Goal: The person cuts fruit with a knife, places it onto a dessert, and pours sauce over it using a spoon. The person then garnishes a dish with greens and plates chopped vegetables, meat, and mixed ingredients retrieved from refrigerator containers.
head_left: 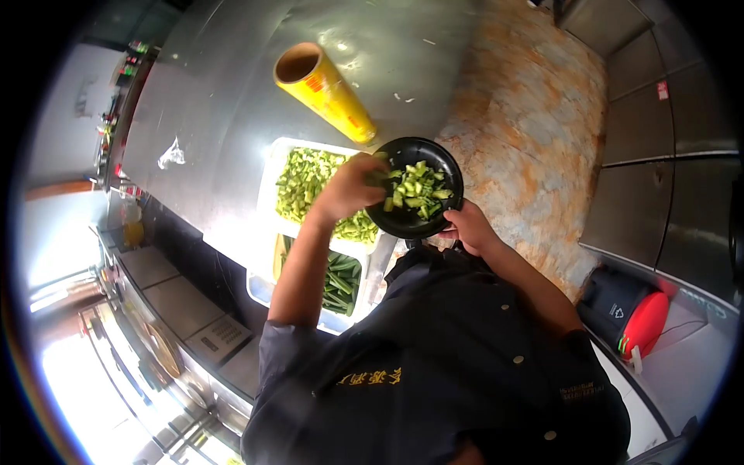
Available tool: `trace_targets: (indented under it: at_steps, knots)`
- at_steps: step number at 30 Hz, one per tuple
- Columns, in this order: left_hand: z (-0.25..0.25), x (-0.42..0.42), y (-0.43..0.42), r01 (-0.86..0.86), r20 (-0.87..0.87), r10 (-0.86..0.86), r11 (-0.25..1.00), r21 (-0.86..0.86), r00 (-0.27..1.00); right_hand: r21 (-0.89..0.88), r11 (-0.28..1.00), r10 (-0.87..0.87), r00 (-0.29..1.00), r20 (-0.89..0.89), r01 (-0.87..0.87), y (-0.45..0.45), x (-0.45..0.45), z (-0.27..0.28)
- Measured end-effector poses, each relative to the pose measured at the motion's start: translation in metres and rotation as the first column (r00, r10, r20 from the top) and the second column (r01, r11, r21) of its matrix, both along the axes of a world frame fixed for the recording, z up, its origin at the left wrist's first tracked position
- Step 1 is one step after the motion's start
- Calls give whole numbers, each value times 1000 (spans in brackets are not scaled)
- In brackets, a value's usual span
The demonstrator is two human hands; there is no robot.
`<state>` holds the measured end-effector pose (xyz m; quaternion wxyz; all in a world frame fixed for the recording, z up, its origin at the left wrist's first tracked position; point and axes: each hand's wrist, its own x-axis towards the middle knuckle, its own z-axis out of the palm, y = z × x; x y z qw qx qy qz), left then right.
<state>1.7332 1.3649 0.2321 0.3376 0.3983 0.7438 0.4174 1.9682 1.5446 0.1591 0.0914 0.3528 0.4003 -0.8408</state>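
Observation:
My right hand (469,226) grips the rim of a round black bowl (452,167), thumb on top and fingers underneath. Chopped green pieces that look like cucumber (418,186) lie in the bowl. My left hand (355,186) reaches over the bowl's left side, its fingers curled and slightly blurred around some green pieces at the fingertips. Beneath that hand and forearm is a white tray (267,186) full of similar chopped pieces (306,174). Closer to my body, a second container (260,288) holds long dark green vegetables (339,280), partly covered by my left arm.
A yellow roll of wrap (333,97) stands beyond the bowl on the metal table (217,101). A crumpled clear plastic scrap (172,153) lies to the left. Steel cabinets (635,132) and a black-and-red bin (628,310) are at the right.

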Motion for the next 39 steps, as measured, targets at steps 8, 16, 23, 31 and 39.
trace_targets:
  at_steps: [8, 16, 23, 31, 39]
  knots:
    - [32, 51, 169, 176, -489, -220, 975, -134, 844, -27, 993, -116, 992, -44, 115, 95, 30, 8]
    - [10, 121, 413, 301, -725, -381, 921, -246, 574, 28, 936, -346, 933, -94, 350, 288, 86, -32]
    - [9, 144, 606, 534, -519, -502, 839, -100, 692, -23, 893, -449, 892, -51, 449, 460, 118, -19]
    - [-7, 152, 851, 753, -528, -735, 612, -243, 426, 2, 747, -664, 747, -4, 664, 652, 129, -48]
    - [-29, 231, 1121, 997, -469, -883, -40, 72, -1, 88, 288, -956, 280, 89, 954, 806, 147, -26]
